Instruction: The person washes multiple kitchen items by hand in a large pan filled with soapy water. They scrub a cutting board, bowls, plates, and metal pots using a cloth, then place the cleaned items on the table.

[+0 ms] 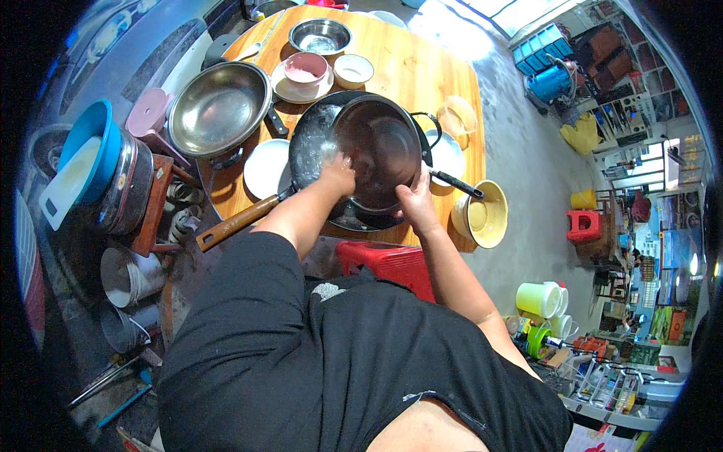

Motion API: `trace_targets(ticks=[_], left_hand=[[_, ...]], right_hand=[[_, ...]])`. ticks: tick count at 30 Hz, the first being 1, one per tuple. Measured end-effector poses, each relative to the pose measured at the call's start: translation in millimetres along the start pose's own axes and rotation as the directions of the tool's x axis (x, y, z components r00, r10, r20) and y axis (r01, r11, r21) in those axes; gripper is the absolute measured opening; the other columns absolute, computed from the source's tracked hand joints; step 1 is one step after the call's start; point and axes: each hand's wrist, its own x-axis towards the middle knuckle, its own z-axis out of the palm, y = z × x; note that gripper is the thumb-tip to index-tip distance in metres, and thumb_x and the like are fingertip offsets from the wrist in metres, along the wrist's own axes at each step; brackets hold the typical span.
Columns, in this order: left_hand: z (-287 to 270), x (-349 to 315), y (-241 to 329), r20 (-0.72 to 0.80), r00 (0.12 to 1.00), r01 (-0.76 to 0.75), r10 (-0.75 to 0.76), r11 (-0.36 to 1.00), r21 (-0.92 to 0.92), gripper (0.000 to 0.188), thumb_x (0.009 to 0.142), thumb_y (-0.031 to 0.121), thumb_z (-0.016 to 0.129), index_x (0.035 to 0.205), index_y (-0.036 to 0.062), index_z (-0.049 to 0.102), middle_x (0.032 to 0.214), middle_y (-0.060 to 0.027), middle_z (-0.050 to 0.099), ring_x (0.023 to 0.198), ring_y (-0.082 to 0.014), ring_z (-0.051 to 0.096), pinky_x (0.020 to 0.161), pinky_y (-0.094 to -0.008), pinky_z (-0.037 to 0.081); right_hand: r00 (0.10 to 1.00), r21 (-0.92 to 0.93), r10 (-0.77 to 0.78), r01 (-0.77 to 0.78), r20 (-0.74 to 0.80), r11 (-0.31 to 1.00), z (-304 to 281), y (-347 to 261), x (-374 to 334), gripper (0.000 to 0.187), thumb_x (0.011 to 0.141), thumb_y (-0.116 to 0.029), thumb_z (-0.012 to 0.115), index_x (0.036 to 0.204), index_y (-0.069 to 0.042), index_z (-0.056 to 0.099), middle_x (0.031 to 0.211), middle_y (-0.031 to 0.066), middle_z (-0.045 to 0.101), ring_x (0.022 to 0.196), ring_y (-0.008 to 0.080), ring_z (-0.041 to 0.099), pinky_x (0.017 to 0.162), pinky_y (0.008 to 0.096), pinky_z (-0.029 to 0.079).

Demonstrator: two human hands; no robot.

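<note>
A dark brown frying pan (pixel 380 143) is tilted over a large black wok (pixel 310 124), which seems to hold water. My right hand (pixel 414 197) grips the pan's rim close to where its black handle (pixel 456 183) begins. My left hand (pixel 339 173) reaches over the wok beside the pan's left edge. Its fingers are smeared and partly lost in glare, so whether they hold anything is unclear. The wok's wooden handle (pixel 237 222) sticks out toward the near left, below my left forearm.
On the wooden table (pixel 403 64) are a steel pan (pixel 218 109), a steel bowl (pixel 320 36), a pink bowl (pixel 305 68), a white bowl (pixel 353 70) and white plates (pixel 267 167). A yellow pot (pixel 483 215) sits at the right edge. A red stool (pixel 384 267) stands close before me.
</note>
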Motion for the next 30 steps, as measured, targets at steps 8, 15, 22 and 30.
trace_targets(ticks=[8, 15, 22, 30], left_hand=[[1, -2, 50, -0.158, 0.987, -0.116, 0.028, 0.803, -0.585, 0.049, 0.086, 0.030, 0.049, 0.117, -0.0072, 0.059, 0.126, -0.0310, 0.049, 0.116, -0.0452, 0.049, 0.102, -0.0467, 0.039], [8, -21, 63, -0.472, 0.844, -0.301, -0.256, 0.503, -0.810, 0.070, 0.083, 0.033, 0.063, 0.138, 0.0003, 0.035, 0.128, -0.0286, 0.051, 0.117, -0.0428, 0.051, 0.099, -0.0418, 0.042], [-30, -26, 1, -0.426, 0.804, 0.217, -0.415, 0.872, -0.439, 0.104, 0.075, 0.040, 0.073, 0.152, 0.0242, 0.005, 0.156, -0.0142, 0.010, 0.141, -0.0358, 0.022, 0.110, -0.0557, 0.024], [-115, 9, -54, -0.508, 0.856, -0.165, -0.102, 0.875, -0.455, 0.100, 0.074, 0.009, 0.070, 0.151, 0.0236, 0.009, 0.131, -0.0188, 0.051, 0.112, -0.0359, 0.056, 0.091, -0.0436, 0.048]], right_hand=[[0.973, -0.267, -0.071, 0.010, -0.219, 0.964, 29, 18, -9, 0.093, 0.078, -0.005, 0.054, 0.149, -0.008, -0.007, 0.149, 0.0290, 0.022, 0.136, 0.0399, 0.031, 0.110, 0.0398, 0.032], [0.931, -0.321, -0.242, 0.149, -0.274, 0.935, 23, -21, 11, 0.081, 0.077, -0.004, 0.044, 0.149, -0.007, 0.008, 0.138, 0.0305, 0.040, 0.102, 0.0437, 0.059, 0.085, 0.0460, 0.052], [0.978, 0.233, 0.130, -0.090, -0.163, 0.968, 0, -46, -13, 0.063, 0.078, 0.002, 0.040, 0.138, -0.011, 0.025, 0.102, 0.0174, 0.058, 0.054, 0.0211, 0.059, 0.034, 0.0295, 0.049], [0.980, -0.125, 0.192, -0.197, -0.054, 0.972, -46, -74, -3, 0.053, 0.075, -0.002, 0.044, 0.129, -0.005, 0.044, 0.076, 0.0129, 0.062, 0.045, 0.0172, 0.055, 0.036, 0.0294, 0.043]])
